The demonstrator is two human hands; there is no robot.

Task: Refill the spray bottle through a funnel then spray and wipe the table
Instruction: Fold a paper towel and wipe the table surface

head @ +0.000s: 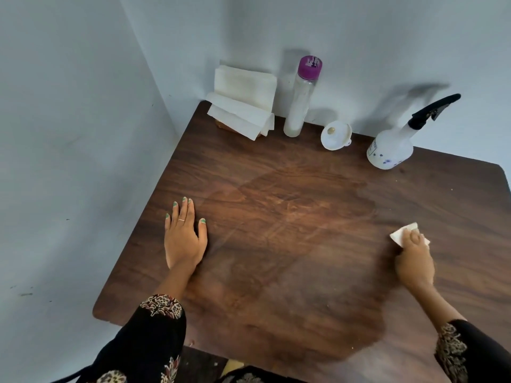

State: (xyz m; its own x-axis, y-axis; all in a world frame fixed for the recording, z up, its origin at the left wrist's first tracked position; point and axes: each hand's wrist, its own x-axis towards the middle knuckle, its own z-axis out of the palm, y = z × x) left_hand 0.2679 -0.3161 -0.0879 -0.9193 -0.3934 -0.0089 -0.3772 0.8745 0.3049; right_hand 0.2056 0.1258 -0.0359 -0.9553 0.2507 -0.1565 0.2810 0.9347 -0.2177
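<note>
Head view is directed down onto a dark wooden table (276, 313) set into a corner of pale walls (69, 134). Nearest the camera, two dark sleeves with patterned cuffs are seen, the left sleeve (149, 335) at the near left edge and the right sleeve (475, 352) at the near right. The left hand (184, 239) is laid flat on the table's left side, fingers straight and relaxed, nothing held; a thin ring (181, 220) is worn on one finger. On the right side, a folded white tissue (401, 233) is pressed against the tabletop by the right hand (413, 258), whose fingers are curled over it. Between and beyond the two hands, a broad damp patch (290, 217) with smeared streaks is spread across the middle of the wood. Along the far edge, the white spray bottle (387, 150) with its black trigger head is stood at the far right, well apart from both hands. Just left of it, a white funnel (336, 135) is lain on its side. Further left, a clear bottle (300, 100) with a purple cap is stood upright against the wall, and a stack of white paper napkins (243, 100) is kept in the far left corner.
</note>
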